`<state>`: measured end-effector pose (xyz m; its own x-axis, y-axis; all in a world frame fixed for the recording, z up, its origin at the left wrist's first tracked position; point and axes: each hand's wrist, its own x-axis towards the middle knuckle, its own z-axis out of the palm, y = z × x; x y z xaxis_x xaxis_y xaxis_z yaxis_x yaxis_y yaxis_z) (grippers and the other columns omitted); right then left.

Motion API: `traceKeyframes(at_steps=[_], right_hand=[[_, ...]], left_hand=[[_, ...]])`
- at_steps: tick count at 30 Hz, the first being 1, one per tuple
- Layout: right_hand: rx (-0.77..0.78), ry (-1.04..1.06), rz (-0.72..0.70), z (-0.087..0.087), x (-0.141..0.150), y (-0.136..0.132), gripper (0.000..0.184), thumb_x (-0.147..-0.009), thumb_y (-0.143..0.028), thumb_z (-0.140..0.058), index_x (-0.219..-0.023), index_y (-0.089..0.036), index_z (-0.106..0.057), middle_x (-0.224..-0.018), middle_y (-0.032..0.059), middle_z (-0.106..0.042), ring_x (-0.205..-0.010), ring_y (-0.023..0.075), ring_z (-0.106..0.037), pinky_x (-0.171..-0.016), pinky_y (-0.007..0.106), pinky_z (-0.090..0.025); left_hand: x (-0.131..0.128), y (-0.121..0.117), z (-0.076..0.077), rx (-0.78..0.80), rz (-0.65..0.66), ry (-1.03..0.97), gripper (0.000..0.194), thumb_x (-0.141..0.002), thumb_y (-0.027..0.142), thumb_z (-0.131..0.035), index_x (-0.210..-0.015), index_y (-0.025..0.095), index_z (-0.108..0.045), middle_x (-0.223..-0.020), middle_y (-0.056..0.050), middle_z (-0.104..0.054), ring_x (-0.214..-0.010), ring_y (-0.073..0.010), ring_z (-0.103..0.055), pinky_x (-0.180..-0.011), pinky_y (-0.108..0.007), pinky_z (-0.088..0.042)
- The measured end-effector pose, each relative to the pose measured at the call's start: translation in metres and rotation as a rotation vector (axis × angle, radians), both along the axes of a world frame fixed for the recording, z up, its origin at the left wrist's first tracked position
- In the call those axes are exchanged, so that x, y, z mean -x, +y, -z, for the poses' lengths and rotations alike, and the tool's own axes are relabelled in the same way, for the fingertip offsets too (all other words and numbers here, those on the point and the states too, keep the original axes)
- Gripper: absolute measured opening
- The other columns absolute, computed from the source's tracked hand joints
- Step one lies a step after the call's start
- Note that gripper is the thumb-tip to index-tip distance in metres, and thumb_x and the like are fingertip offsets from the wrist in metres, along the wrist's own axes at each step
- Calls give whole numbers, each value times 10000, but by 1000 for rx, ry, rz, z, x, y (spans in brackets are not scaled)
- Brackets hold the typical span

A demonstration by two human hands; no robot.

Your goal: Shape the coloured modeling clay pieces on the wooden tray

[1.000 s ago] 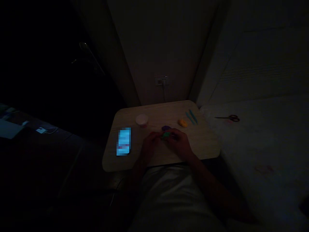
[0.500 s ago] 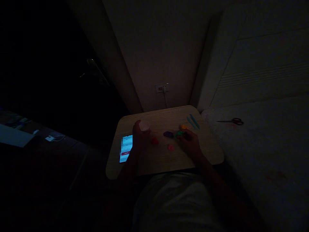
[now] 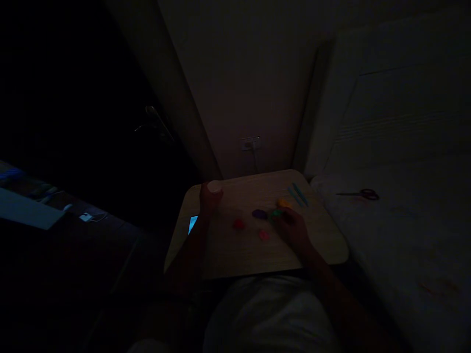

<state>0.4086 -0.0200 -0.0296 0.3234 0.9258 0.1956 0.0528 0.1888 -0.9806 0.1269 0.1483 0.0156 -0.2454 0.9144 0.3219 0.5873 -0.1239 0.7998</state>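
Note:
In the dim head view my left hand (image 3: pixel 209 200) is closed around a small white tub (image 3: pixel 215 186) at the back left of the table. My right hand (image 3: pixel 293 227) has its fingers together on a green lump of modelling clay (image 3: pixel 275 214), right of centre. Just left of that lies a purple clay lump (image 3: pixel 259 214), and behind my right fingers an orange one (image 3: pixel 283 202). A red lump (image 3: pixel 239 224) and a pink lump (image 3: pixel 264 235) rest on the table between my hands.
The small wooden table (image 3: pixel 235 260) has rounded corners. Two blue-green sticks (image 3: pixel 298 194) lie at its back right. A lit phone (image 3: pixel 192 224) is partly behind my left forearm. Scissors (image 3: pixel 360 194) lie on a pale surface to the right. A socket (image 3: pixel 250 143) is on the wall.
My hands have parted: the left went to the white tub and closed around it, the right moved rightward with the green clay. Red and pink lumps now show on the table. The view has tilted up.

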Motion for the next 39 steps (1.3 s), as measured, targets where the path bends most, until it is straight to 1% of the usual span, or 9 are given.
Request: traceKeyframes(at_steps=[6, 12, 16, 18, 20, 23, 27, 33, 39], right_hand=[[31, -42, -7, -2, 0, 0, 282, -738, -419, -773, -907, -197, -733, -780, 45, -718, -702, 218, -643, -657, 328, -518], [28, -75, -6, 3, 1, 2, 292, -768, -421, -750, -955, -198, -726, -849, 60, -730, -745, 228, -643, -705, 349, -523], [-6, -58, 28, 3, 5, 5, 267, -806, -399, -709, -996, -213, -688, -894, 57, -716, -790, 229, -640, -734, 354, -523], [-39, -39, 26, 2, 8, 7, 264, -811, -379, -695, -1018, -217, -667, -929, 58, -708, -831, 231, -642, -764, 356, -523], [-40, -48, 24, 2, 10, 9, 260, -807, -369, -690, -1012, -214, -657, -920, 56, -695, -829, 229, -634, -767, 355, -517], [-36, -74, 22, 0, 13, 15, 229, -805, -367, -682, -970, -212, -647, -864, 40, -669, -790, 218, -610, -743, 345, -505], [-33, -71, 0, -9, 18, 28, 218, -795, -354, -659, -961, -214, -636, -829, 26, -650, -756, 208, -594, -713, 333, -492], [-60, -55, -47, -18, 29, 52, 228, -798, -372, -637, -969, -222, -624, -867, 22, -649, -796, 204, -597, -745, 333, -493], [-55, -80, -77, -8, 40, 60, 236, -768, -377, -648, -943, -220, -624, -813, -3, -615, -753, 188, -559, -717, 314, -481]], left_hand=[[-9, 5, 0, -19, -97, 35, 767, -671, 218, -815, -1352, 144, -469, -1308, -183, -577, -1219, -317, -584, -1064, -466, -474], [-25, -39, -10, -241, -270, 242, 823, -715, 312, -776, -1423, 127, -397, -1461, -254, -414, -1410, -427, -360, -1166, -612, -283], [-43, -79, -1, -361, -15, 138, 457, -754, 263, -703, -1182, 192, -562, -1270, -164, -553, -1271, -348, -498, -1115, -524, -372], [-52, -92, 9, -276, 129, -3, 242, -783, 251, -638, -1018, 212, -600, -1117, -109, -614, -1122, -293, -581, -1023, -454, -452], [-59, -99, 18, -109, 162, -209, 113, -826, 269, -570, -921, 212, -594, -937, -63, -629, -893, -232, -616, -843, -371, -508], [-65, -99, 24, 32, 191, -386, 113, -812, 307, -592, -865, 208, -609, -812, -20, -622, -748, -186, -586, -700, -294, -481], [-69, -87, 22, 92, 307, -502, 115, -741, 275, -654, -825, 200, -633, -771, 0, -639, -718, -161, -580, -679, -267, -462], [-74, -67, 17, 92, 404, -585, 185, -686, 336, -726, -768, 195, -638, -760, -8, -659, -734, -165, -599, -702, -280, -477], [-73, -76, 12, 78, 467, -614, 233, -717, 409, -706, -731, 183, -650, -708, -8, -643, -705, -154, -591, -709, -281, -481]])
